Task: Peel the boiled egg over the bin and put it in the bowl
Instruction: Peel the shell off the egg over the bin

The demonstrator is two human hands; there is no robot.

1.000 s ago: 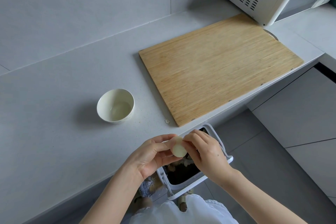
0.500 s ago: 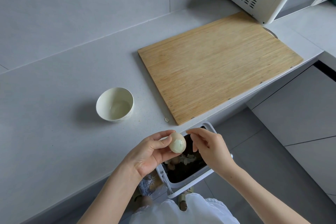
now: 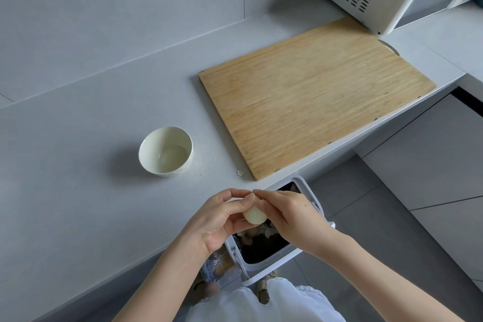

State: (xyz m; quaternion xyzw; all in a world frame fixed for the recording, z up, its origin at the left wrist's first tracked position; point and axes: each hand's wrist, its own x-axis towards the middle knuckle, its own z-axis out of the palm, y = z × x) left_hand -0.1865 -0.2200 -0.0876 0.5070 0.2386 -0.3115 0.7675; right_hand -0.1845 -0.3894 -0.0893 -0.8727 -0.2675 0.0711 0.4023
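Pale oval boiled egg (image 3: 254, 215) gripped by left hand (image 3: 222, 219), pinched by right hand (image 3: 290, 217); cream ceramic bowl (image 3: 141, 155) lies upper-left, nearer left.

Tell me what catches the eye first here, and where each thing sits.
The left hand holds a pale egg and the right hand picks at its top, low in the middle, above the open white bin on the floor at the edge of the grey counter. A cream bowl stands on it to their left, and a large wooden cutting board lies farther back on the right.
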